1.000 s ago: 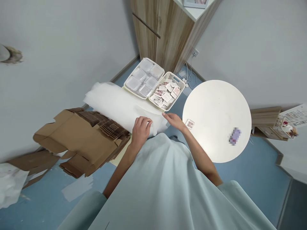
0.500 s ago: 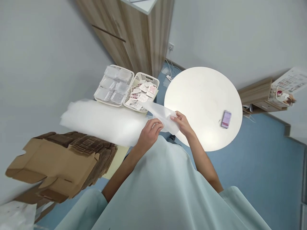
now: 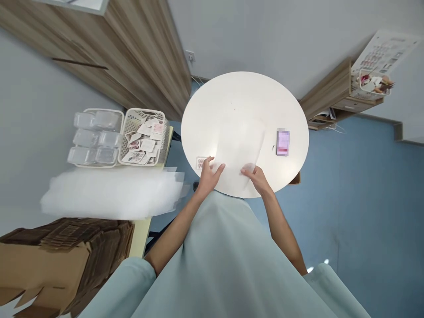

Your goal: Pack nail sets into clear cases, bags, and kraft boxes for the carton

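Note:
A thin, translucent white foam sheet (image 3: 239, 143) lies spread over the near half of a round white table (image 3: 215, 97). My right hand (image 3: 260, 179) pinches its near right corner, which is lifted a little. At the sheet's left edge is my left hand (image 3: 208, 179), thumb and fingers apart, with nothing seen between them. A small printed card or packet (image 3: 200, 162) rests on the table just beside the left fingers, partly covered by them.
A side table (image 3: 141, 236) on the left bears a pile of white sheets (image 3: 112, 192), a basket of small packets (image 3: 159, 157), a basket of clear plastic boxes (image 3: 122, 115) and flattened cartons (image 3: 43, 265). A blurred purple item (image 3: 283, 142) lies on the round table's right.
My view has turned right. Both hands have moved from beside the baskets to the round table, and the sheet now lies flat there. My left hand has let go; the small card has come into view.

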Tool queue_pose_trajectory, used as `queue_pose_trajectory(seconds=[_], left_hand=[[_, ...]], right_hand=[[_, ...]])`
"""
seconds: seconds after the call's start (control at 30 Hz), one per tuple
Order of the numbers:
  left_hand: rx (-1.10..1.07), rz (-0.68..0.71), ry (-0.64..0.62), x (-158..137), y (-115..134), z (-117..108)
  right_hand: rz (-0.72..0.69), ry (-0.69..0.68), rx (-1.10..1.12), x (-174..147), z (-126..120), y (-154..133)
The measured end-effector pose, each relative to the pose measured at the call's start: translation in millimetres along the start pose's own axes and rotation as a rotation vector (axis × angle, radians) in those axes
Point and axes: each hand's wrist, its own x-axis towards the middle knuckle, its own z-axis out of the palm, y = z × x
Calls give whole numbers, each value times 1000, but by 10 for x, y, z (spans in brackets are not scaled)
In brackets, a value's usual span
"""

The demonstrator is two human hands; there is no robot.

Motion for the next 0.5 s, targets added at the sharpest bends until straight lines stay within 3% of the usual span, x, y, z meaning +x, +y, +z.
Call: queue_pose_trajectory(seconds=[0.07, 0.13, 0.3, 0.5], left_hand=[[-128, -201, -86, 51, -64, 208], [-168, -277, -120, 89, -123, 339], [-15, -246, -56, 209, -267, 404], [281, -233, -61, 413, -422, 308]], right_hand=[[4, 16, -4, 34, -155, 109], [14, 36, -20, 85, -289, 223], [20, 159, -166, 217, -498, 449], [42, 288, -344, 319, -532, 560]])
